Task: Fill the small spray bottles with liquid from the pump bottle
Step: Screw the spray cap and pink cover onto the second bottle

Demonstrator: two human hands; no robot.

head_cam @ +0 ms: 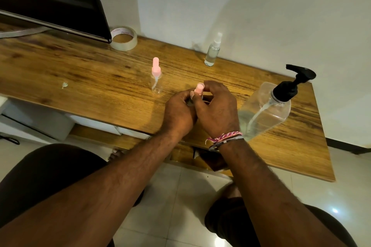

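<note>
A small spray bottle with a pink top (199, 88) is held between both hands over the wooden table (96, 84). My left hand (179, 111) grips its hidden body; my right hand (217, 106) pinches the pink top. Another small clear bottle with a pink top (156, 77) stands upright to the left. A third small bottle with a white sprayer (212, 51) stands near the wall. The large clear pump bottle (267, 108) with a black pump head (297, 80) stands at the right, with liquid low inside.
A roll of tape (124, 38) lies at the back next to a dark monitor (54, 0). A small scrap (64, 85) lies on the left of the table. The white wall runs behind. Tiled floor (180, 196) and my knees are below the table's front edge.
</note>
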